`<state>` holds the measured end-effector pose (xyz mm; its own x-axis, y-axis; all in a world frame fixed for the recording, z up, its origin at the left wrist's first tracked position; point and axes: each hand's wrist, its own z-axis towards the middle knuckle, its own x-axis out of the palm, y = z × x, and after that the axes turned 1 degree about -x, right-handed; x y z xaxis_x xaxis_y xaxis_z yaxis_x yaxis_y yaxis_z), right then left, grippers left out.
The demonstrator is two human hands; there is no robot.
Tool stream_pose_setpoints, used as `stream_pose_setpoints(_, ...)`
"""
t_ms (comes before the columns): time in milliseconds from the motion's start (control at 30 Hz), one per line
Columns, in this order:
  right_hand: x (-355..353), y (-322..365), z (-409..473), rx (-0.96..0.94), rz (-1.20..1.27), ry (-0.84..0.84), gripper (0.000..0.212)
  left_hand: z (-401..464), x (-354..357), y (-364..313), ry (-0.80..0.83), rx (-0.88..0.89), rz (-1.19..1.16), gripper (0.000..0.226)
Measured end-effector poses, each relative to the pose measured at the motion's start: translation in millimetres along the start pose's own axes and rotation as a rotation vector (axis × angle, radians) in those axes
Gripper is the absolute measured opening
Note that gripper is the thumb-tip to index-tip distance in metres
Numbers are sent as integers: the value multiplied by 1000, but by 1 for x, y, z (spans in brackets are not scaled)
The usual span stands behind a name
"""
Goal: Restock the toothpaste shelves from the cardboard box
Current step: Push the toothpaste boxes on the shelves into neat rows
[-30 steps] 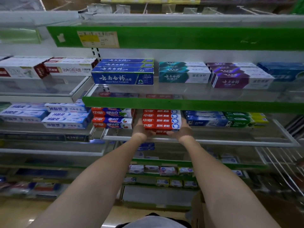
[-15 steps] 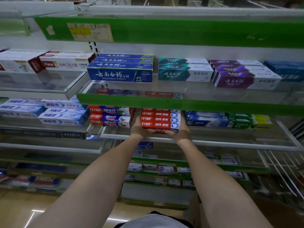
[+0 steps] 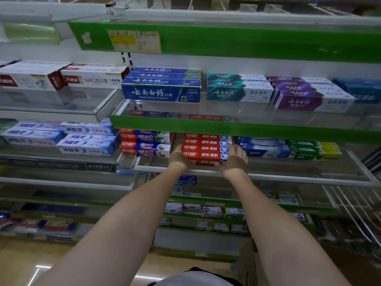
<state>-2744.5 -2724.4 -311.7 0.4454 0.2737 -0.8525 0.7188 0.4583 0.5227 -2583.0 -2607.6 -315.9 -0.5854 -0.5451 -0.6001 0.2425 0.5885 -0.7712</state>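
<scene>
- A stack of red toothpaste boxes point(image 3: 206, 148) was held from both ends on the middle shelf point(image 3: 268, 178), under the green rail point(image 3: 268, 132) of the shelf above.
- The left hand point(image 3: 179, 158) was pressed against the stack's left end and the right hand point(image 3: 235, 159) against its right end; the fingers were mostly hidden behind the boxes, so how far they were curled could not be told.
- The step was judged to be the seating of the stack: even pressure from both ends would be needed so that no box slid out of line, and the stack was best pushed straight back, kept square to the shelf front.
- The bottom box looked set a little forward of the ones above it, and was best nudged flush.
- Room was tight at the sides: red-and-blue boxes point(image 3: 145, 145) lay just beside the left hand, blue boxes point(image 3: 263, 149) just beside the right, so the hands were best drawn out toward the front, not sideways.
- Little headroom was left overhead under the green rail, so lifting was best avoided.
- The raised front lip of the shelf was near the wrists and could catch them.
- Part of a cardboard box point(image 3: 253, 263) was seen low on the right, beside the right forearm.
</scene>
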Motion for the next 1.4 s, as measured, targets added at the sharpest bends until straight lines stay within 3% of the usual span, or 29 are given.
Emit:
stream_pose_setpoints(133,7,32,-14,-120,-85,-37,76,-5,-15,11,36,46,-19,34)
stream_pose_setpoints(367,42,113,-40,-262,-77,-28,55,-9,-79,50,-134,74,-56,14)
stream_pose_setpoints(533,68,162,-50,-255,-11,42,51,13,-126,98,-286,44,-122,25)
stream_pose_setpoints(667,91,187,-51,-177,31,69,60,18,-157,119,-375,73,38,29)
stream_pose_setpoints(800,111,195,-43,-36,63,43,70,29,-174,129,-304,54,8,41)
stream_pose_setpoints(1033,137,198,-29,129,195,25,85,45,-188,135,-41,15,-133,58)
stream_pose_setpoints(1267,172,175,9,227,345,1,107,62,-189,143,25,91,-118,64)
stream_pose_setpoints(1400,158,186,7,228,415,-8,96,73,-184,141,70,107,-251,72)
